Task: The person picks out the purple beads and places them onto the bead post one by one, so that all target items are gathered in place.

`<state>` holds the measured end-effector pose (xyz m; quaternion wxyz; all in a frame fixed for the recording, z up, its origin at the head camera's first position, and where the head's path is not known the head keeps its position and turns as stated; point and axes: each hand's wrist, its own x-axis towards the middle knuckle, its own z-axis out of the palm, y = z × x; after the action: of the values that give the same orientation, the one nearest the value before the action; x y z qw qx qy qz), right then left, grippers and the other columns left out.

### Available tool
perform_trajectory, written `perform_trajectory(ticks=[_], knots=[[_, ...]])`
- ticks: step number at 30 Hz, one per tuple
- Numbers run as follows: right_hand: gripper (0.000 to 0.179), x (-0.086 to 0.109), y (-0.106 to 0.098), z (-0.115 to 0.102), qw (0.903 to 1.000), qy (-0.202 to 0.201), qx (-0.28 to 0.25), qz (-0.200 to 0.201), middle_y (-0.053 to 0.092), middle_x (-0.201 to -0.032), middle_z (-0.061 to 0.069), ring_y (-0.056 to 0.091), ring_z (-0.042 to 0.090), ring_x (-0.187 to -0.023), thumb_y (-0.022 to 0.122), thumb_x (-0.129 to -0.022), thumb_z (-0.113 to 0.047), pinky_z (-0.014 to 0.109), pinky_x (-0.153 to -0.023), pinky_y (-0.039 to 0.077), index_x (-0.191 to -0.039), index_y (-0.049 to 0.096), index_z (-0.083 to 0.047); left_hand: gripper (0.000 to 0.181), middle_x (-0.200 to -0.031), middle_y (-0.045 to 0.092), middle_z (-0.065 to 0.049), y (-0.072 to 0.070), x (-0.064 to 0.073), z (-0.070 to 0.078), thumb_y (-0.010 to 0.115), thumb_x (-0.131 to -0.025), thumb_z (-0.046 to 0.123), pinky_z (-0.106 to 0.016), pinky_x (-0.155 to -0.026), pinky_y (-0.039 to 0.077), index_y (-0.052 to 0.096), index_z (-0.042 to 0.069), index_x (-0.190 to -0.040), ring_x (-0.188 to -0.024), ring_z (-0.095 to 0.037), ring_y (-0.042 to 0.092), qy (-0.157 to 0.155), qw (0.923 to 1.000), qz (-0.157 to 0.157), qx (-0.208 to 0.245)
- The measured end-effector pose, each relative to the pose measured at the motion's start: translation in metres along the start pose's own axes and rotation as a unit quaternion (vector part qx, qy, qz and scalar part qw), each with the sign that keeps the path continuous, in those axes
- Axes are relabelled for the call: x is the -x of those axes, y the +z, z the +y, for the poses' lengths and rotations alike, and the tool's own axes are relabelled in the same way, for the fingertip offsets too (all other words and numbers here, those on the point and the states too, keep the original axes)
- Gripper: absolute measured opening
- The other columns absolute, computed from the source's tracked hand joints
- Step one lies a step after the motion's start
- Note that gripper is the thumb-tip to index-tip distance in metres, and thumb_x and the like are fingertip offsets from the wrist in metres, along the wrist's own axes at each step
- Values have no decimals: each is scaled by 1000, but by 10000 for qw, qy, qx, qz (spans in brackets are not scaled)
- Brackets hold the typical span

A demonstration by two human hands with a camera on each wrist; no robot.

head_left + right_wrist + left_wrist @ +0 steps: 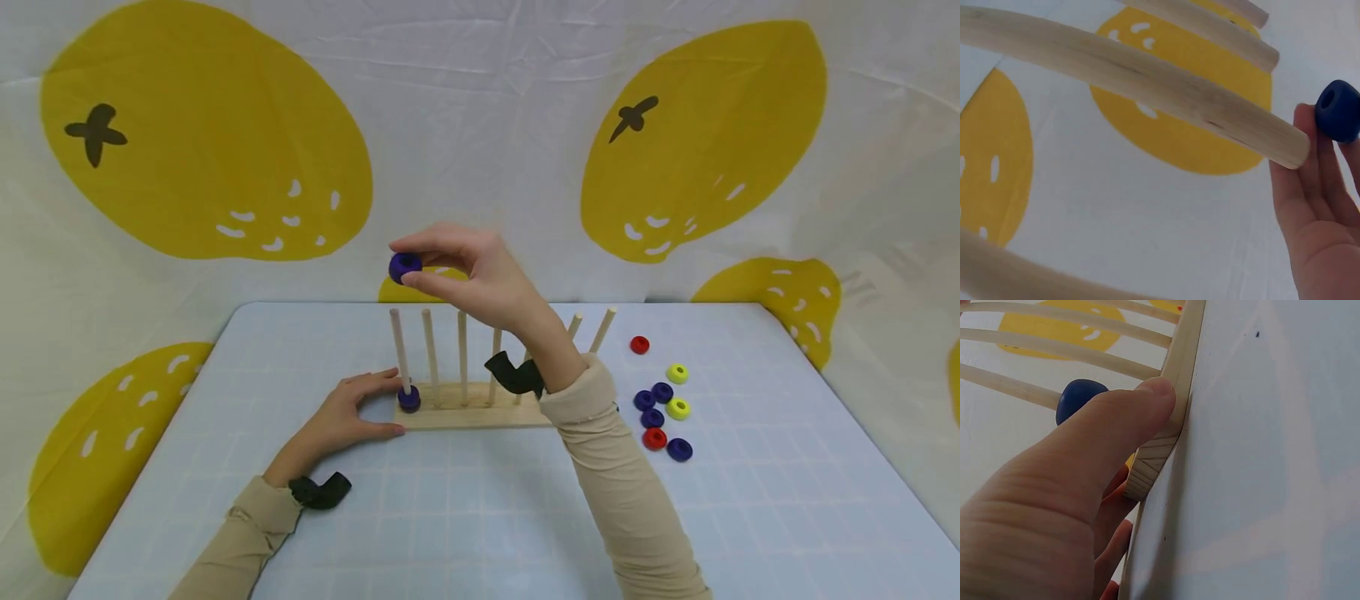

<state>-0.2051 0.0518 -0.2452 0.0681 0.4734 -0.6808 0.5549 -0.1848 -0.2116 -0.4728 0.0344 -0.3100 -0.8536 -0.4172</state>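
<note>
At the centre of the frame, the right hand [474, 273] pinches a holed, smooth blue bead [397, 270] between thumb and fingertips, high above the leftmost peg. Lower left, the left hand [349, 410] has thumb and fingers parted around the end of a wooden peg rack [472, 418], gripping its base front and back; the wood is pale, with grain lines on the cut end and slim round dowels. A dark-blue ring [409, 402] sits at the foot of the leftmost dowel. Right of centre, glossy red, yellow and blue beads [680, 450] lie scattered on a pale-blue checked tablecloth [450, 525], before a creased, lemon-printed backdrop [480, 125].
</note>
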Motion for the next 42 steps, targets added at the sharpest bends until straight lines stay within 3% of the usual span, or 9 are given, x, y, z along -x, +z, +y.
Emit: perform_trajectory(ticks=[4,11,17,25,31,42], knots=[[32,-1,5,9,9994,-212,-141,-245,66,-117,17,66,19,-100,68,-90,7,38,-94,53,-121,65,9,68,-141,56,-11,1,1,-1,92,-70,31,-63,-106,34,65,15,-131,-131,-36,50,17,10000,7,27],[30,0,9,18,9973,331,-117,-645,72,-113,8,69,14,-99,71,-90,0,35,-90,55,-120,69,2,67,-139,58,-11,2,1,-4,92,-69,30,-60,-105,36,66,16,-130,-129,-35,52,169,9998,93,-50],[28,-1,11,18,9947,417,75,-933,71,-116,8,69,12,-99,72,-90,-3,36,-90,55,-118,71,1,66,-139,58,-12,-1,1,0,92,-70,29,-60,-105,37,67,14,-129,-129,-36,52,137,9999,67,-17],[27,-1,10,17,9926,592,128,-1049,71,-114,9,69,13,-98,71,-90,-2,36,-88,55,-117,70,2,67,-141,56,-10,-3,-1,2,91,-70,30,-60,-107,34,66,16,-130,-132,-35,50,30,10000,-11,-16],[26,0,10,18,9882,807,164,-1293,71,-110,6,68,11,-96,73,-89,-3,29,-93,53,-114,71,1,67,-141,56,-10,-3,-1,1,91,-71,31,-61,-107,33,65,15,-131,-132,-34,49,-49,10000,-54,2],[25,1,9,19,9848,823,498,-1445,71,-110,2,66,10,-101,72,-91,-7,28,-96,51,-116,71,-3,66,-141,56,-11,-1,-1,-1,91,-71,30,-62,-107,32,66,15,-130,-132,-36,48,-71,10000,-36,22]])
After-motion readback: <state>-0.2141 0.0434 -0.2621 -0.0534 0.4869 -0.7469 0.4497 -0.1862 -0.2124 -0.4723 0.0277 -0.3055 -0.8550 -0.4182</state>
